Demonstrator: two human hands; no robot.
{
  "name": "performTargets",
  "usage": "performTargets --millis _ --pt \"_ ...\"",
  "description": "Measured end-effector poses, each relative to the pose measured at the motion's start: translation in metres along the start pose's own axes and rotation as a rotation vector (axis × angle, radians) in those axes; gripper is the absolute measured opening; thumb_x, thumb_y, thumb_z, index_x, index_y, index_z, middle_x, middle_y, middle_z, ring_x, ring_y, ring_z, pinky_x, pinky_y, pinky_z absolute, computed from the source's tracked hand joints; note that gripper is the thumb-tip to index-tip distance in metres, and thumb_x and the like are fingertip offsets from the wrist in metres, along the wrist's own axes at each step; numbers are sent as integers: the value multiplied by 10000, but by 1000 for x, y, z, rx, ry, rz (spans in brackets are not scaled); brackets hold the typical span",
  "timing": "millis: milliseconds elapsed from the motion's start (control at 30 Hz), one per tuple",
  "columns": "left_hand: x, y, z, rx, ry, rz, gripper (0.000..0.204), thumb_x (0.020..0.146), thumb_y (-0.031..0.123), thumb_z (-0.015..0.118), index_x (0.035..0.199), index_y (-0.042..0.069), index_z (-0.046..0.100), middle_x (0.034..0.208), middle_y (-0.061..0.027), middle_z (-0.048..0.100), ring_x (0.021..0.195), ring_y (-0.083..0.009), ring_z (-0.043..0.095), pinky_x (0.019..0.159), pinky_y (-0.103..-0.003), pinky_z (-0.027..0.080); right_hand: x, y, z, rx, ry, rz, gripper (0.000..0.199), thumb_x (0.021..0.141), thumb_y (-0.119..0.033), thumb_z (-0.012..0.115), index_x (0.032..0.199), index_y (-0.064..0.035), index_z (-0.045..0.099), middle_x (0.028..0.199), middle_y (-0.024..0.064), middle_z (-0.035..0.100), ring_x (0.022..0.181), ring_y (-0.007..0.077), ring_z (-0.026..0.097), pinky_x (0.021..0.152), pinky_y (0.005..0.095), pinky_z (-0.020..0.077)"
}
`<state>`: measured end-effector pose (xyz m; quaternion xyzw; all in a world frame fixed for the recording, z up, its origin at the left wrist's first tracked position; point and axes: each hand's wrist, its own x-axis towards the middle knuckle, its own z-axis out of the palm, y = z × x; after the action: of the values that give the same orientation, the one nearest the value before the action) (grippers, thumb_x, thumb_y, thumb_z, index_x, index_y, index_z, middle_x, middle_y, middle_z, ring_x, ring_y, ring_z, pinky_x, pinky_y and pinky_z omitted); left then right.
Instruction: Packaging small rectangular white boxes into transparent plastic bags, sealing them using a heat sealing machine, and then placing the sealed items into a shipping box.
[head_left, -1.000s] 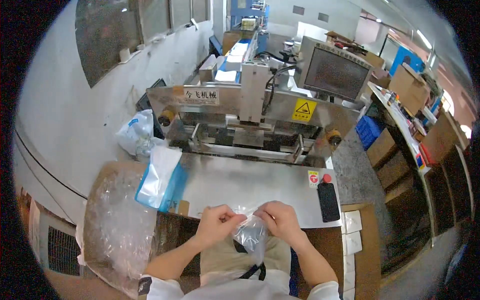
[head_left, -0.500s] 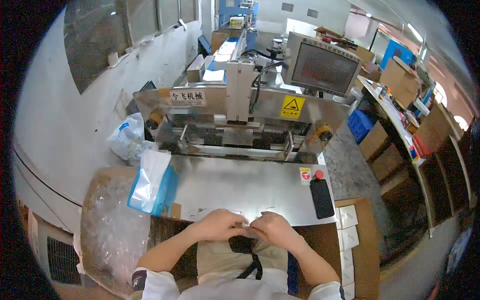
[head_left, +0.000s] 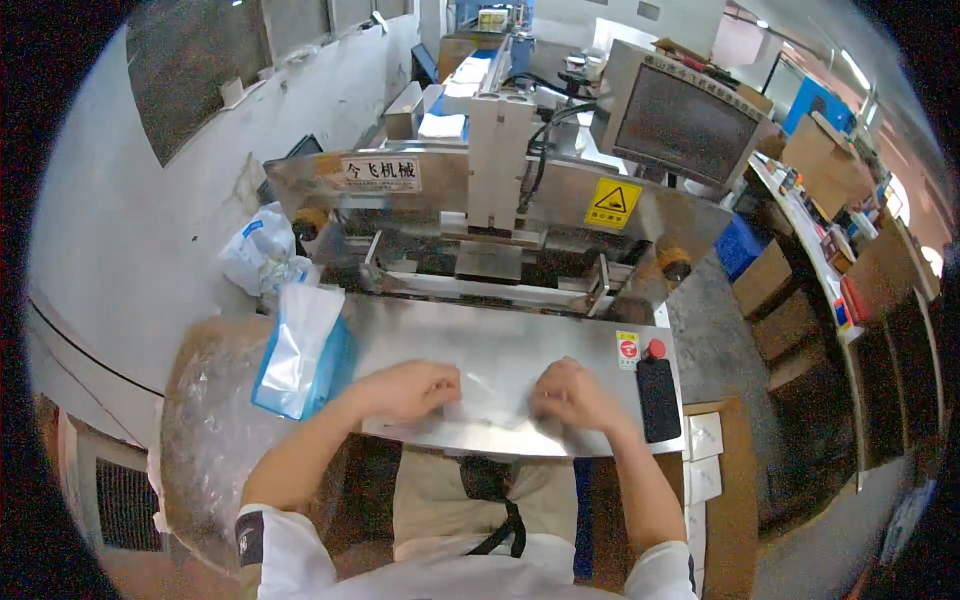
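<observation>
- The left hand (head_left: 405, 390) and the right hand (head_left: 570, 393) rested on the near edge of the steel table (head_left: 500, 345), each curled over one end of a clear plastic bag (head_left: 483, 400) lying flat between them.
- Both hands appeared to pinch the bag's ends, left at its 9 o'clock side and right at its 3 o'clock side; the film was so transparent that its outline was hard to make out, so the exact hold is only likely.
- The step in hand seemed to be laying the bag flat and square on the table in front of the sealing machine (head_left: 500, 215), which stood at 12 o'clock from the hands.
- The next move would call for keeping the film taut and level while sliding it toward 12 o'clock, without letting a corner fold.
- A stack of clear bags in a blue holder (head_left: 298, 350) leaned at 9 o'clock of the left hand, just beside it.
- A black phone-like slab (head_left: 658, 400) lay at 3 o'clock of the right hand, with a red button (head_left: 655, 347) near its far end.
- A dark monitor (head_left: 685, 125) stood at 1 o'clock, well apart.
</observation>
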<state>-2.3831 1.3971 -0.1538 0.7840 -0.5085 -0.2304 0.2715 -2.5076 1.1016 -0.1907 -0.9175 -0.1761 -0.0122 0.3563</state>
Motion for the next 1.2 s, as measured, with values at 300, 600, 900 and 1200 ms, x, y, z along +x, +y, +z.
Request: performTargets --millis 300,600,900,1200 --pt "131 -134 -61 -317 25 -317 295 863 320 703 999 58 718 860 -23 694 767 -125 577 690 -316 468 126 107 -16 -127 82 199 181 865 -156 627 949 -10 693 889 188 698 805 332 665 743 400 513" --pt "170 -171 -52 -786 426 130 350 779 335 787 1001 72 728 910 -54 723 890 -177 636 788 -311 496 180 78 -11 -484 62 184 281 899 -158 553 1095 17 652 1056 244 659 1031 414 619 878 459 500" --pt "35 -18 110 428 487 -248 613 915 436 575 1310 -30 527 1385 -282 464 1327 -429 392 1105 -596 267 162 48 23 -621 179 245 482 907 -263 594 1309 -7 524 1388 188 513 1302 355 458 1039 526 387" --pt "13 -10 139 379 720 -213 641 933 456 552 1336 -38 487 1404 -282 442 1355 -423 364 1123 -612 223 163 44 26 -623 239 207 496 915 -269 594 1339 -32 495 1349 188 538 1255 377 488 1026 537 385"
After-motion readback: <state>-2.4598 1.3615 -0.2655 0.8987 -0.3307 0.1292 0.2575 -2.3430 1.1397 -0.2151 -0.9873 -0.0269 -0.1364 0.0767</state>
